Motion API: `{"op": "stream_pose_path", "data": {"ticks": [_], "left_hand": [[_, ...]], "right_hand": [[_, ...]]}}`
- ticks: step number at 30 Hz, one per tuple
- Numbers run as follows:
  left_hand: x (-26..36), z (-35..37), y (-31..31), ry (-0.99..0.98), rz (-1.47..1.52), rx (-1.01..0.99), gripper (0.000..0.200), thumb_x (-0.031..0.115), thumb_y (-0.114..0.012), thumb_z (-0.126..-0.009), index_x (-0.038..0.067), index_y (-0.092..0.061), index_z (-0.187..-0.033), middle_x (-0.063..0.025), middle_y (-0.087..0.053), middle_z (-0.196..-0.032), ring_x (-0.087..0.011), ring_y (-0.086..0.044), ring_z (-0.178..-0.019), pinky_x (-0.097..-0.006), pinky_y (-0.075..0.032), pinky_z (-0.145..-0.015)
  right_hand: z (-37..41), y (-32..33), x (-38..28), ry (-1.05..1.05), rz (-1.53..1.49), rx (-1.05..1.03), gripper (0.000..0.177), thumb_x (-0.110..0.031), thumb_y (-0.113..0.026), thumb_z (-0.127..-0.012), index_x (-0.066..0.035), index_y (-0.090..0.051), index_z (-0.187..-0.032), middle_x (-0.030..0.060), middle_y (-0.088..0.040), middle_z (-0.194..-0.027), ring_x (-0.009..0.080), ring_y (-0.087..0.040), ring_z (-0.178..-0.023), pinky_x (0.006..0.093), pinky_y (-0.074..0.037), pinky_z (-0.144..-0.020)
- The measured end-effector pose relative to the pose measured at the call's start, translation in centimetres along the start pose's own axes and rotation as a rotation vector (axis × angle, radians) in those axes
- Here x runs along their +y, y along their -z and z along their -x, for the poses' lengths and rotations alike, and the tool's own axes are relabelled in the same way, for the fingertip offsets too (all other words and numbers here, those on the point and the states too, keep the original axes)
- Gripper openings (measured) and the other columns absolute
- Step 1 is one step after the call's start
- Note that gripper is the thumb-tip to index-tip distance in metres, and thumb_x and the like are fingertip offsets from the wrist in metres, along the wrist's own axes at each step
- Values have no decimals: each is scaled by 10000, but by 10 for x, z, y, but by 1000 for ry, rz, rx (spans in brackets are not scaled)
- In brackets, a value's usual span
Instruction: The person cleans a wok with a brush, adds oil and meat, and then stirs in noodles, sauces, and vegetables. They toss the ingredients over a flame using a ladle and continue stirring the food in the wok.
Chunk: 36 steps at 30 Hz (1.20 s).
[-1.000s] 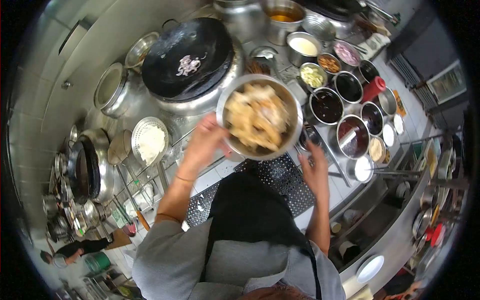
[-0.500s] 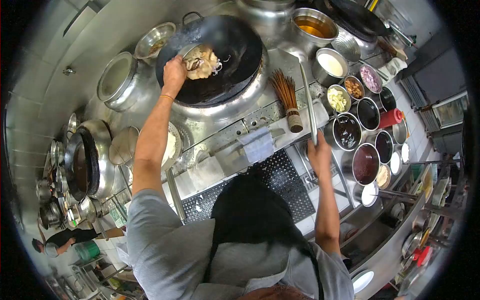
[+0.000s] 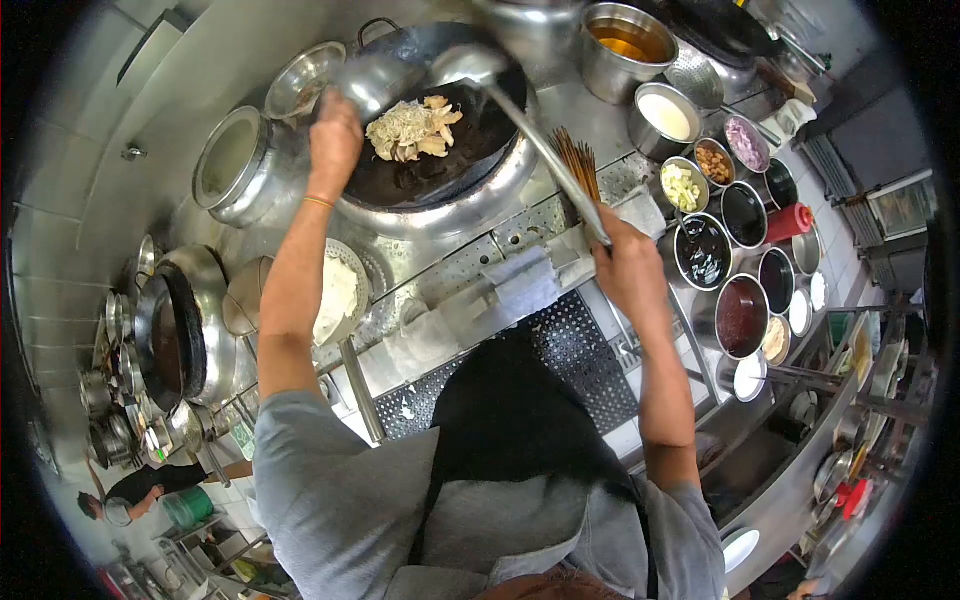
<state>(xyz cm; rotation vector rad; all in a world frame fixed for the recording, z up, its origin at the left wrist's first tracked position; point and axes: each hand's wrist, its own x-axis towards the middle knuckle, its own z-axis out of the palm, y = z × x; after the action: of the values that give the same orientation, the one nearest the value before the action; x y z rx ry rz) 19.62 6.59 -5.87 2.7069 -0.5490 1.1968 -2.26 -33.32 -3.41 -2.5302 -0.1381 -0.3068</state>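
Note:
A black wok (image 3: 480,140) sits on the steel range, with a pale heap of food (image 3: 412,128) in it, sliced pieces and thin shreds. My left hand (image 3: 336,142) is closed on the edge of a metal bowl (image 3: 378,84), tipped and blurred, above the wok's left side. The wrapped fingers of my right hand (image 3: 630,255) grip the long handle of a ladle (image 3: 470,66). Its round head is over the far part of the wok, apart from the food.
Beyond my right hand stand several sauce and ingredient pots (image 3: 742,316). A bamboo brush (image 3: 578,165) lies beside the wok, partly behind the ladle handle. Left of the wok are a steel pot (image 3: 232,165) and a second wok (image 3: 160,335). Another person (image 3: 140,495) is far left.
The food from the bowl now lies in the wok. My left hand has drawn back slightly with the bowl. My right hand has swung the ladle up and left over the wok.

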Motion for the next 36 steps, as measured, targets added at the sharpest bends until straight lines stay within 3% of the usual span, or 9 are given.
{"op": "stream_pose_path", "data": {"ticks": [8, 12, 17, 18, 22, 25, 30, 32, 36], "left_hand": [[19, 12, 5, 46, 85, 74, 100, 17, -594, -770, -36, -609, -852, -302, -547, -1200, -450, -594, -991, -447, -529, -811], [30, -11, 41, 883, 774, 93, 139, 12, -529, -838, -72, -606, -917, -174, -675, -798, -244, -660, -611, -331, -581, -524], [74, 0, 51, 881, 1165, 103, 257, 33, -553, -845, -82, -572, -1075, -143, -648, -1015, -214, -665, -650, -302, -589, -514], [108, -13, 73, 1023, 1105, -96, 300, 62, -567, -847, -68, -560, -1117, -138, -637, -1053, -238, -668, -728, -318, -591, -539], [193, -11, 65, 907, 1420, -393, 387, 162, -599, -871, -23, -526, -1204, -151, -610, -1114, -228, -632, -937, -325, -563, -663], [261, 11, 46, 733, 1459, -654, 360, 186, -595, -892, -8, -518, -1186, -132, -626, -1055, -199, -642, -792, -279, -535, -544], [402, 98, 48, 440, 1506, -1092, 236, 104, -585, -883, -12, -532, -1082, -132, -633, -967, -174, -647, -666, -267, -551, -454], [445, 144, 50, 322, 1487, -1337, 184, 74, -588, -879, -14, -542, -1034, -128, -630, -933, -168, -639, -628, -262, -555, -451], [510, 222, 86, 222, 1562, -1680, 123, 31, -550, -887, -43, -570, -983, -119, -645, -891, -147, -637, -618, -252, -561, -453]], "right_hand": [[11, -37, 0, -48, -60, -11, 449, -33, -592, -797, -40, -525, -1241, 260, -631, -994, 406, -645, -788, 477, -527, -690], [56, -48, 33, -181, -155, 173, 466, -6, -603, -791, -68, -544, -1250, 239, -640, -1011, 408, -646, -832, 447, -527, -731], [120, -65, 96, -335, -90, 175, 522, 7, -619, -778, -20, -502, -1286, 283, -635, -973, 391, -657, -813, 442, -528, -724], [130, -69, 101, -455, -53, 94, 558, 10, -623, -759, -27, -485, -1298, 280, -630, -932, 392, -643, -750, 450, -524, -685], [166, -114, 140, -402, 116, 215, 357, -27, -593, -777, 21, -561, -1129, 226, -623, -987, 371, -615, -884, 451, -519, -731], [204, -75, 111, -421, -67, 418, 300, -154, -683, -793, 9, -620, -1037, 149, -579, -949, 324, -569, -909, 409, -481, -786], [299, -24, 49, -745, -903, 541, 335, -267, -626, -913, 23, -548, -1061, 104, -567, -961, 154, -598, -805, 296, -502, -687], [328, -45, 39, -641, -1171, 970, 303, -248, -614, -924, 9, -532, -1063, 90, -583, -929, 149, -608, -779, 287, -526, -676], [409, -66, 34, -1049, -1141, 1284, 178, -178, -576, -941, -17, -502, -949, 78, -583, -817, 147, -633, -701, 270, -563, -591]]}}
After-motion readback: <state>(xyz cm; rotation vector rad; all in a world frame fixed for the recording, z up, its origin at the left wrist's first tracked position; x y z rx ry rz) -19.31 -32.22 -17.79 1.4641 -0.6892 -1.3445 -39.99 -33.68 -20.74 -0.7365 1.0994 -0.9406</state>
